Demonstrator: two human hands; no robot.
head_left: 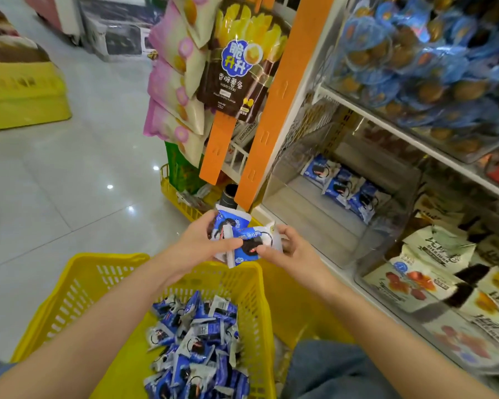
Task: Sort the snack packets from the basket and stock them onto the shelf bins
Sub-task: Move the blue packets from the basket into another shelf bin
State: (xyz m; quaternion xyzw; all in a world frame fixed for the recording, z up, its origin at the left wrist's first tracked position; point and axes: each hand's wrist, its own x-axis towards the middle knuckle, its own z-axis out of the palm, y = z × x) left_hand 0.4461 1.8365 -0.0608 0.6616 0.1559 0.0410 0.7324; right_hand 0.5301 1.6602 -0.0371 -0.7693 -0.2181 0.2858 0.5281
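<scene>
A yellow basket (78, 286) in front of me holds a heap of blue-and-white snack packets (196, 347). Above its far rim my left hand (198, 244) grips a small stack of the same packets (232, 226). My right hand (285, 249) pinches the nearest packet (249, 246) of that stack at its right edge. To the right, a clear shelf bin (306, 214) holds three of these packets (343, 191) at its back.
Orange hanging strips (274, 110) with snack bags hang just ahead. Upper shelf bins hold blue round packets (415, 61); lower right bins hold cream fruit-snack bags (432, 272). A second yellow basket (179, 197) sits on the tiled floor behind, another at far left (20, 93).
</scene>
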